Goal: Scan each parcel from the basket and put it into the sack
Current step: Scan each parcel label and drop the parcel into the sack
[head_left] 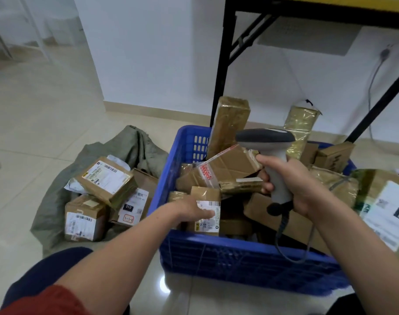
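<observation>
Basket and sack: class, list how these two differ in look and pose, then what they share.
The basket is blue, rigid plastic with slotted walls; the sack is grey-green, soft and crumpled. The basket stands upright; the sack lies slumped on the floor. Both hold brown parcels.

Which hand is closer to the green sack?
Left. The left hand touches a parcel in the basket near the sack; the right hand grips the scanner farther away.
</observation>
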